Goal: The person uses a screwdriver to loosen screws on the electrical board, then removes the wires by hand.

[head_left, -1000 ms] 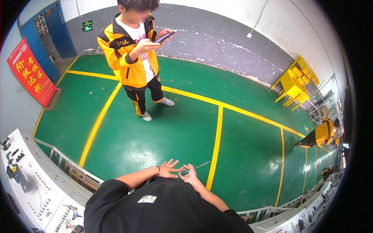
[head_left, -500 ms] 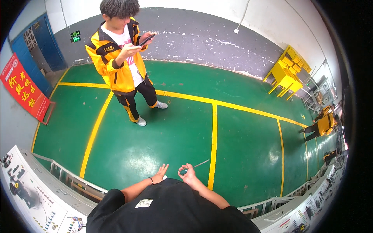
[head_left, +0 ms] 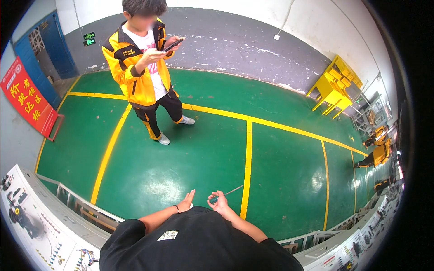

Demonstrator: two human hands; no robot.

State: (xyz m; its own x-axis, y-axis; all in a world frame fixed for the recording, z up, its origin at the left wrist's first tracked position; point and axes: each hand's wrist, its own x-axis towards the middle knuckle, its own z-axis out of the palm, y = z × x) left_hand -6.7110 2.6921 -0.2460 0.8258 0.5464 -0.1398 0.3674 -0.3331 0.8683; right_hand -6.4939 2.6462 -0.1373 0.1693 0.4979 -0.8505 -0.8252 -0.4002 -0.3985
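My right hand [head_left: 219, 203] holds a screwdriver [head_left: 233, 190] in curled fingers. Its dark handle shows at the palm, and the thin shaft points up and to the right. My left hand [head_left: 186, 202], with a dark band [head_left: 176, 208] at the wrist, is beside it with fingers stretched out and nothing in them. A small white thing just below that hand is too covered by the black shirt to make out. Both hands are close in front of my body, above the green floor [head_left: 203, 158], and apart from each other.
A person in a yellow and black jacket [head_left: 142, 88] stands ahead, holding a phone [head_left: 174, 44]. White benches with electrical parts flank me, left [head_left: 49, 230] and right [head_left: 334, 257]. A red sign [head_left: 30, 101] leans at the left; yellow furniture [head_left: 332, 90] stands far right, near other people.
The fingers of my left hand have drawn closer together. My right hand keeps its grip on the screwdriver. At the far right, a person in yellow has shifted rightward.
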